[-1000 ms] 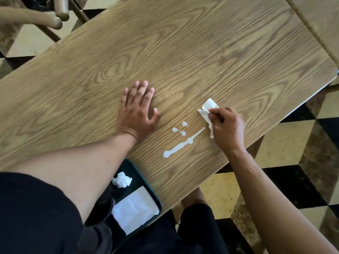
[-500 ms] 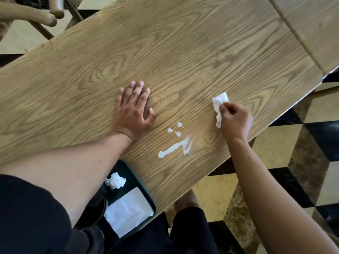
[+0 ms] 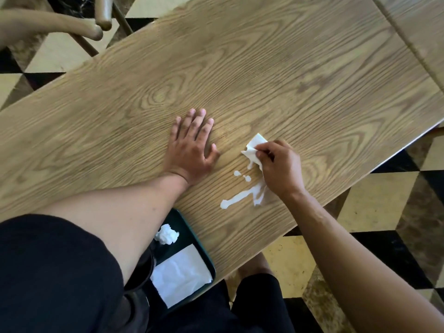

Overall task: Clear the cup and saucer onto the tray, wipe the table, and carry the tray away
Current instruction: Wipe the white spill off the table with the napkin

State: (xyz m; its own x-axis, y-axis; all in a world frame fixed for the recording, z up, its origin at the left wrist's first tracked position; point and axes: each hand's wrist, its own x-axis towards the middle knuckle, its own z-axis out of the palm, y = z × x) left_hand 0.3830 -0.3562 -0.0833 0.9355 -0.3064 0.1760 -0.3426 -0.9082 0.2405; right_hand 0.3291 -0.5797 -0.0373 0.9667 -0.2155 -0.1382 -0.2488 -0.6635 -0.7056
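Note:
A white spill (image 3: 236, 198) streaks the wooden table (image 3: 264, 80) near its front edge, with two small drops above it. My right hand (image 3: 280, 168) pinches a white paper napkin (image 3: 254, 147) and presses it on the table at the right end of the spill. My left hand (image 3: 191, 146) lies flat on the table, fingers spread, just left of the spill. A dark green tray (image 3: 189, 227) sits at the table's near edge under my left arm, with a crumpled tissue (image 3: 166, 234) and a flat white napkin (image 3: 179, 275) on it. Cup and saucer are hidden.
A wooden chair (image 3: 60, 22) stands at the far left beyond the table. A second table (image 3: 418, 22) adjoins at the upper right. Checkered tile floor (image 3: 384, 207) lies right of the table. My dark-clothed legs are below the front edge.
My right hand has swept the napkin away to the right and then back left onto the spill, smearing its right end. My left hand has stayed flat in place.

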